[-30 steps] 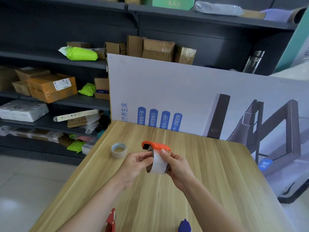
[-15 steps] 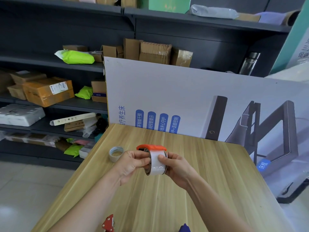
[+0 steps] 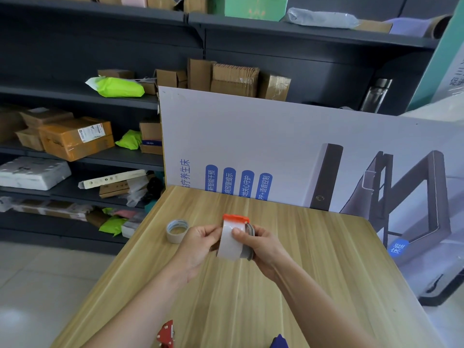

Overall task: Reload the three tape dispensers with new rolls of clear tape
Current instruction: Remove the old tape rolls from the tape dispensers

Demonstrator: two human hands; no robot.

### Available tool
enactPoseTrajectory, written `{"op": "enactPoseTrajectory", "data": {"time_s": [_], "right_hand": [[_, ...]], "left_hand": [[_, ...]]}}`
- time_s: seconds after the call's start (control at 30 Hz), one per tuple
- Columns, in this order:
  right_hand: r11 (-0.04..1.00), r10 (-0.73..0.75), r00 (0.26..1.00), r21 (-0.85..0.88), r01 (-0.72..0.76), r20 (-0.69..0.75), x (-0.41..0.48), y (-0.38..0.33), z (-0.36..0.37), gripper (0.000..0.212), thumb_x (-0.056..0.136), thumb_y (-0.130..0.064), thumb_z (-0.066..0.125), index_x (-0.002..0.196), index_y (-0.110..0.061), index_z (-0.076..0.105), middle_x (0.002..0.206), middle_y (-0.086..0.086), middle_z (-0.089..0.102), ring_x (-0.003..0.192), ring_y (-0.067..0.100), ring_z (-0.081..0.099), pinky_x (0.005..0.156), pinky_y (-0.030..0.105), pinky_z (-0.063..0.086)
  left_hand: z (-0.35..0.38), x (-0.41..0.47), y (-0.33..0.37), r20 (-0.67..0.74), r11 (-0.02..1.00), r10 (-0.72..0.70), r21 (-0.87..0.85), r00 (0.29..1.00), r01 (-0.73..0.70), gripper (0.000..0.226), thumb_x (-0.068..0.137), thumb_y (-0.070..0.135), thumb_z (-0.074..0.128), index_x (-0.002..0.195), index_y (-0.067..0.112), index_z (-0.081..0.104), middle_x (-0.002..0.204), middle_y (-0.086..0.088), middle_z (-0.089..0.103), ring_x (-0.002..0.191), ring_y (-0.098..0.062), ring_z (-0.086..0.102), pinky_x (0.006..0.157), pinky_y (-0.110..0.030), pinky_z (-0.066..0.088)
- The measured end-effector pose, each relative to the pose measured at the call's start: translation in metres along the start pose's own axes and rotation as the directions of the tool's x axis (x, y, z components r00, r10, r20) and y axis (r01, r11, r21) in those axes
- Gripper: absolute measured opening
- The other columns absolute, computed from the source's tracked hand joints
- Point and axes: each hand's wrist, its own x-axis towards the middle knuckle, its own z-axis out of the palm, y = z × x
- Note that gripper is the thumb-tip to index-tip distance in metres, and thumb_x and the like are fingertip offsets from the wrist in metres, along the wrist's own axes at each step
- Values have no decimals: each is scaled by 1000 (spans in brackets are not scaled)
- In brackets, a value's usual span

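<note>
I hold an orange tape dispenser (image 3: 235, 218) with a roll of clear tape (image 3: 229, 243) in it, above the middle of the wooden table (image 3: 313, 259). My left hand (image 3: 198, 243) grips the roll's left side. My right hand (image 3: 261, 243) holds the right side, thumb pressed on the tape face. A spare tape roll (image 3: 177, 230) lies flat on the table to the left. At the near edge, a red dispenser (image 3: 166, 334) and a blue dispenser (image 3: 279, 341) show only their tops.
A large printed board (image 3: 288, 151) stands upright along the table's far edge. Dark shelves (image 3: 75, 96) with cardboard boxes and green packets fill the left and back. The table's left edge drops to a tiled floor (image 3: 37, 285).
The dispenser has turned in my hands so the roll's broad clear face now points at me. My right thumb moved onto that face. The view shifted slightly.
</note>
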Motion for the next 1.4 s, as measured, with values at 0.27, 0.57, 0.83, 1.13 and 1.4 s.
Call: {"op": "enactPoseTrajectory", "data": {"time_s": [0.27, 0.57, 0.83, 1.13, 1.4], "right_hand": [[969, 75, 970, -213, -125, -230, -3, 7, -1, 79, 58, -74, 71, 95, -5, 59, 86, 10, 69, 77, 21, 68, 63, 30, 54], [922, 118, 955, -327, -207, -272, 10, 16, -6, 33, 68, -35, 76, 78, -7, 61, 68, 9, 54, 62, 21, 51, 62, 32, 46], [949, 289, 911, -34, -312, -294, 25, 36, -16, 29, 71, -22, 80, 86, -2, 66, 72, 9, 65, 65, 25, 67, 72, 37, 61], [947, 279, 863, -28, -320, -421, 53, 54, -32, 23, 73, -17, 76, 84, 0, 65, 74, 10, 64, 68, 23, 64, 78, 39, 59], [938, 261, 808, -61, -342, -529, 80, 91, -32, 33, 71, -17, 73, 99, -3, 64, 83, 8, 65, 72, 21, 62, 81, 40, 56]], "left_hand": [[-1, -4, -19, 17, 900, 172, 405, 985, -164, 18, 81, 11, 72, 73, 23, 60, 67, 14, 66, 64, -2, 57, 65, -25, 44], [-2, -9, -26, 237, 450, 340, 809, 910, -379, 16, 80, 13, 68, 78, 19, 53, 80, 12, 54, 74, -13, 52, 66, -28, 40], [-8, 4, -40, 201, 506, 330, 788, 922, -352, 24, 82, 5, 60, 73, 17, 42, 74, 11, 45, 65, -8, 42, 59, -26, 33], [-32, 42, -58, 26, 862, 113, 494, 993, -111, 13, 90, 9, 57, 81, 16, 50, 71, 5, 55, 65, -10, 48, 64, -27, 38], [-42, 101, -94, -215, 811, 64, 580, 975, 75, 24, 83, 12, 64, 69, 23, 48, 66, 10, 52, 63, -8, 50, 55, -19, 35]]}}
